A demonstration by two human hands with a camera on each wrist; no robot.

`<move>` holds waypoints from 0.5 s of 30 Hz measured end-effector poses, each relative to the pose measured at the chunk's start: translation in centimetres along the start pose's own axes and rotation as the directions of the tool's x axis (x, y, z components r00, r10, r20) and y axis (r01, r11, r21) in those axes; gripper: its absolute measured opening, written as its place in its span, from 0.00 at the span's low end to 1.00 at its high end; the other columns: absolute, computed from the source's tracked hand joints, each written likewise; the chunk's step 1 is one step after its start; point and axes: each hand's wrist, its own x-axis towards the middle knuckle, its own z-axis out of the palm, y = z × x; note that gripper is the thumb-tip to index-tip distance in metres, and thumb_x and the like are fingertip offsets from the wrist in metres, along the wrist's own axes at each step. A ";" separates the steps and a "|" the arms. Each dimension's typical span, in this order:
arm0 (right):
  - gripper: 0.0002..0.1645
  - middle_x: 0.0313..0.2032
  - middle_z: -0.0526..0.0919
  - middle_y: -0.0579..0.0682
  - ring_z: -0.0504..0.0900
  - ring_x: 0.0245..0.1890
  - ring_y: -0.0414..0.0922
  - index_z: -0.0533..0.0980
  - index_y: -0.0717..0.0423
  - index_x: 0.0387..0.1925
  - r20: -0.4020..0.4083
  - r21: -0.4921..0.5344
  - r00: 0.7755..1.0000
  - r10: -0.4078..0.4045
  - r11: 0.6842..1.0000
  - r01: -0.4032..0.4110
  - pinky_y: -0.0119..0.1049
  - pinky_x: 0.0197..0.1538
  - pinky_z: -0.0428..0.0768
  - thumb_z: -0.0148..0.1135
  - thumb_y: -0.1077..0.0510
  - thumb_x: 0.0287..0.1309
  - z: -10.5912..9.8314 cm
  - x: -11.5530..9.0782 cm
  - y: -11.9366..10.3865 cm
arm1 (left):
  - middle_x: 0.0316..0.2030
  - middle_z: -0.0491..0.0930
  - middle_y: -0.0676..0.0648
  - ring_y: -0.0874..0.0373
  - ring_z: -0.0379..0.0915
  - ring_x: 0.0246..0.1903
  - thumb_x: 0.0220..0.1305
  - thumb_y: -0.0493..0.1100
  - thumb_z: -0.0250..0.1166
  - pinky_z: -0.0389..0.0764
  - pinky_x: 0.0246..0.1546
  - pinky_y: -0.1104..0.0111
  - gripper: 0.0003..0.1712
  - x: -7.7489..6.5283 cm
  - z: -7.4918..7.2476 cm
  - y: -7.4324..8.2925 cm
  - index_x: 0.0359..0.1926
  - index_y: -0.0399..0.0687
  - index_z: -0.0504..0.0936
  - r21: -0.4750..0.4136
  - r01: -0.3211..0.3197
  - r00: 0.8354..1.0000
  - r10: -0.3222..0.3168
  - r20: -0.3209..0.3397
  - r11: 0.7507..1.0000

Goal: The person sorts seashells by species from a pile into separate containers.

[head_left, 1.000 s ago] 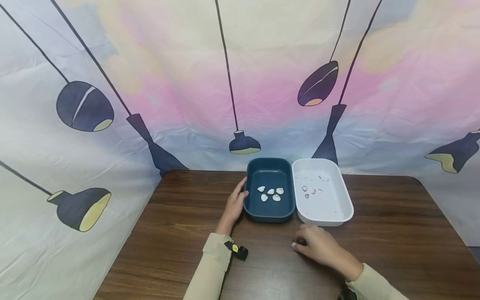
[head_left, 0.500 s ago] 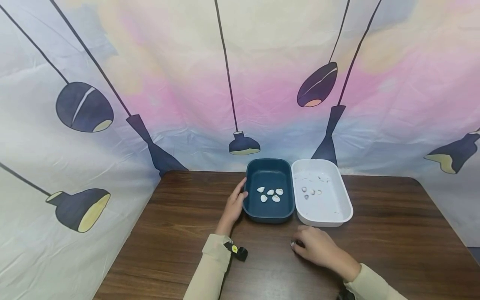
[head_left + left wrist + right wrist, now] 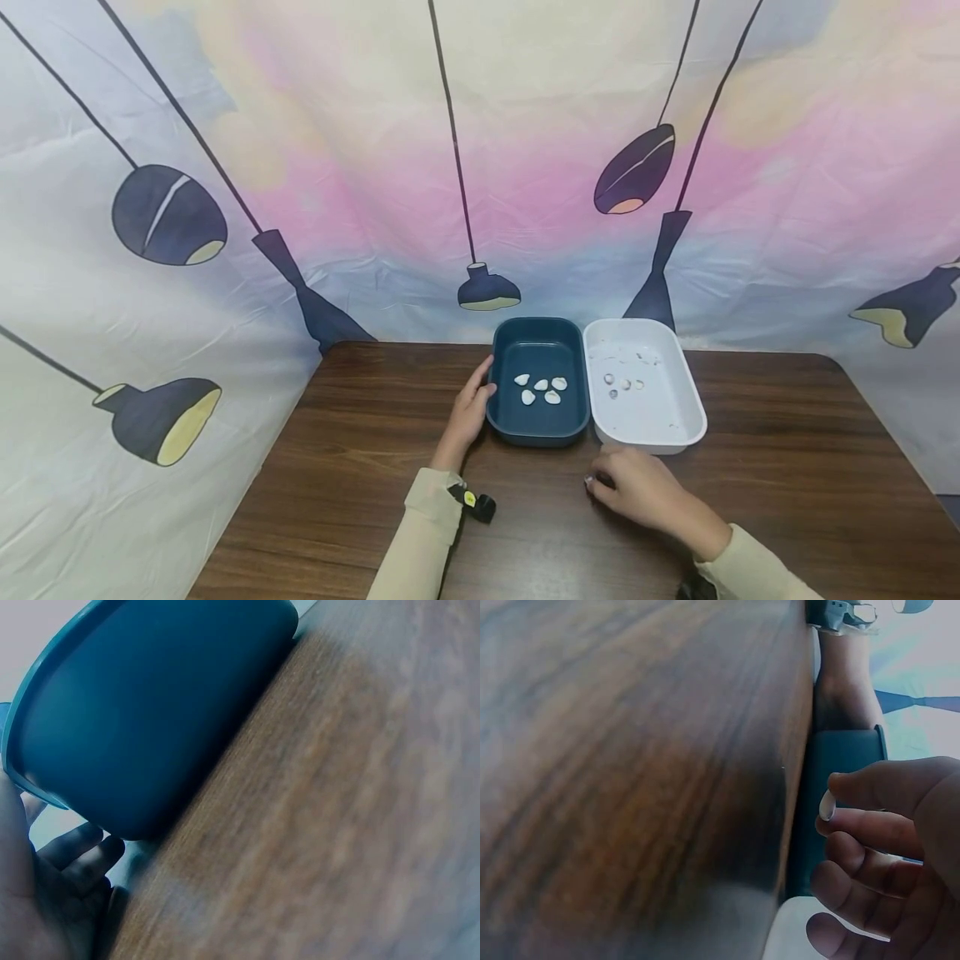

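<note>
My left hand [image 3: 467,417] rests against the left side of a dark teal tray [image 3: 536,435], fingers fairly straight along its wall. In the left wrist view, the teal tray [image 3: 150,712] rises above the loosely bent fingers. Several white shells [image 3: 541,384] lie on the teal tray's floor. Just in front of a white tray [image 3: 663,417], my right hand [image 3: 637,487] pinches a small shell [image 3: 827,805] between thumb and index finger; the other fingers are bent below. Small round greyish shells [image 3: 626,384] sit in the white tray.
Both trays stand side by side at the back of a brown wooden table [image 3: 360,450]. Behind them hangs a cloth backdrop [image 3: 390,167] printed with lamps. A wrist camera [image 3: 480,505] on a strap sits at the left cuff.
My right hand shifts only slightly, still pinching the small shell before the white tray. The left hand, both trays and the shells inside them stay where they were.
</note>
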 end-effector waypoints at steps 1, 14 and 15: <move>0.03 0.27 0.78 0.35 0.77 0.27 0.33 0.86 0.46 0.29 -0.008 -0.002 1.000 -0.011 1.000 0.011 0.35 0.30 0.78 0.75 0.56 0.57 -0.1 0.0 0.0 | 0.79 0.64 0.44 0.40 0.56 0.78 0.79 0.44 0.51 0.58 0.74 0.38 0.32 0.0 0.0 0.0 0.81 0.57 0.66 0.001 -0.003 1.000 0.003 0.000 1.000; 0.02 0.30 0.81 0.35 0.80 0.32 0.34 0.88 0.46 0.32 -0.030 0.017 1.000 -0.010 1.000 0.010 0.37 0.36 0.82 0.75 0.56 0.58 -2.1 0.4 -0.1 | 0.78 0.64 0.42 0.40 0.57 0.77 0.78 0.44 0.51 0.59 0.74 0.39 0.32 0.0 0.0 0.0 0.81 0.56 0.66 0.005 0.000 1.000 0.000 -0.001 1.000; 0.02 0.30 0.81 0.35 0.81 0.33 0.34 0.88 0.46 0.33 -0.029 0.019 1.000 -0.005 1.000 0.006 0.37 0.37 0.82 0.75 0.55 0.58 -2.3 0.5 -0.2 | 0.78 0.64 0.42 0.40 0.57 0.77 0.79 0.44 0.51 0.59 0.74 0.39 0.32 0.1 0.0 0.0 0.81 0.57 0.66 0.003 0.000 1.000 0.000 -0.002 1.000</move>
